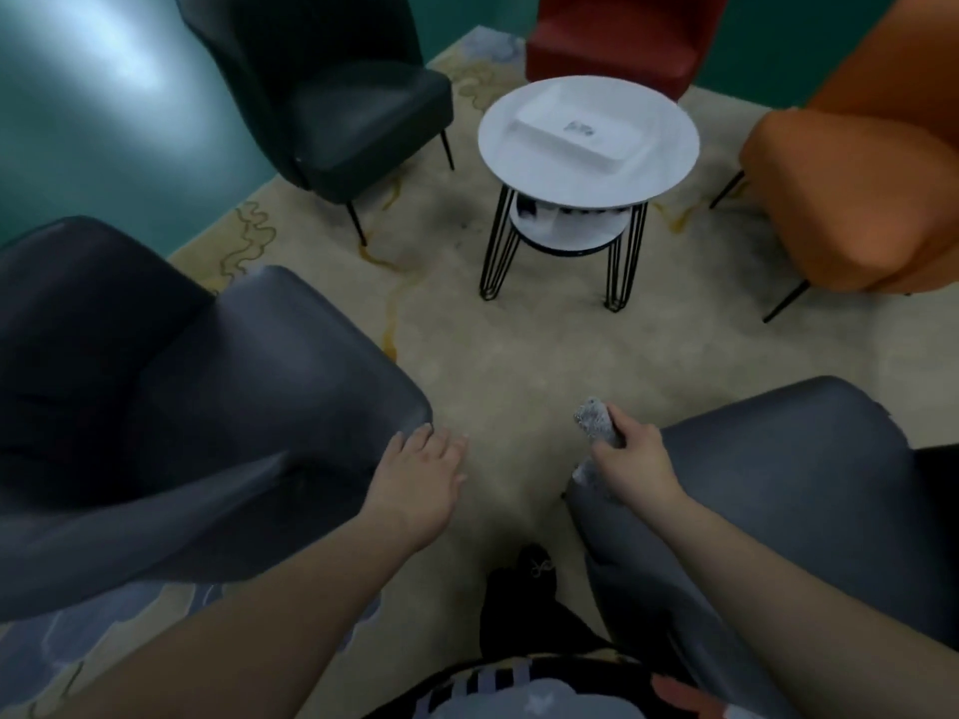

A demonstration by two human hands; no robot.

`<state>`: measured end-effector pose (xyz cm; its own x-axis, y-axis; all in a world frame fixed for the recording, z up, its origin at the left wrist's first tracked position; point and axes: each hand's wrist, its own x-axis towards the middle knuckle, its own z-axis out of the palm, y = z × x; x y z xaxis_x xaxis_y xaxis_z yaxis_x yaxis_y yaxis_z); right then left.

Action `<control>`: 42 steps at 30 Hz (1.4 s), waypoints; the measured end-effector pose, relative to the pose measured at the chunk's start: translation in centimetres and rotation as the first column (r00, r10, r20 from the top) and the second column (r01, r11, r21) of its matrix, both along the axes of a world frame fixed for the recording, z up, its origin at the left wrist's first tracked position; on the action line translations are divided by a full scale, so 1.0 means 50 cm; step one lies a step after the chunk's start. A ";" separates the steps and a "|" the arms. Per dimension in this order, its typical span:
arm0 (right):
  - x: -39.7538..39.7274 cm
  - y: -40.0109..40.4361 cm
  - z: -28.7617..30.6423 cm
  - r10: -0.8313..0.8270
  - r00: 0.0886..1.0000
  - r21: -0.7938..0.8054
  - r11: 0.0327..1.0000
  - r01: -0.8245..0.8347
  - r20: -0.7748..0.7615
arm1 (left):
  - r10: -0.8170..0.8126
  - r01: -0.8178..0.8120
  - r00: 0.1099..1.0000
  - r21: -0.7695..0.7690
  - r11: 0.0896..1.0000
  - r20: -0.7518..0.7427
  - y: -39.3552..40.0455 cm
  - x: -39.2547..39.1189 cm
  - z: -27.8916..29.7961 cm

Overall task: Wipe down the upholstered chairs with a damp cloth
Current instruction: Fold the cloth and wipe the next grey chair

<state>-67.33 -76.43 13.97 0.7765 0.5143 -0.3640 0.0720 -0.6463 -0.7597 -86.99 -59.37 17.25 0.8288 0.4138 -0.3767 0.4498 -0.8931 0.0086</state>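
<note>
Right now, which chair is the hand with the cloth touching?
The grey chair on the right; the right hand holding the cloth rests there.

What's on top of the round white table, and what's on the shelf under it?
On the round white table sits a white rectangular tray with a small, blurred item inside. The lower shelf holds some dark and white things, mostly hidden by the tabletop.
</note>
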 end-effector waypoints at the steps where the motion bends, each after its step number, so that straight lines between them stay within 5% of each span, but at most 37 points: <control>1: 0.033 0.017 -0.002 -0.009 1.000 -0.013 1.000 0.009 -0.008 | 0.012 -0.012 1.000 -0.004 1.000 -0.009 0.019 0.030 -0.003; 11: 0.225 0.170 0.010 -0.127 0.991 0.000 0.992 0.127 -0.043 | 0.037 -0.037 0.994 -0.006 0.999 -0.099 0.178 0.219 -0.027; 19: 0.365 0.294 0.020 -0.339 0.940 0.024 0.940 0.339 -0.031 | -0.118 0.118 0.988 -0.002 0.993 -0.096 0.339 0.431 -0.048; 30: 0.557 0.509 0.044 -0.402 0.914 0.036 0.915 0.401 0.058 | -0.243 0.244 0.969 -0.038 0.969 0.030 0.588 0.702 -0.022; 42: 0.869 0.649 0.031 -0.384 0.922 0.020 0.923 0.384 0.044 | -0.160 0.160 0.987 -0.044 0.986 -0.005 0.753 1.009 -0.029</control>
<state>-23.87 -43.97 15.50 0.9312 0.1771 -0.3186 -0.1446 -0.6230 -0.7688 -36.52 -21.71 15.79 0.8798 0.2592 -0.3985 0.3015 -0.9524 0.0462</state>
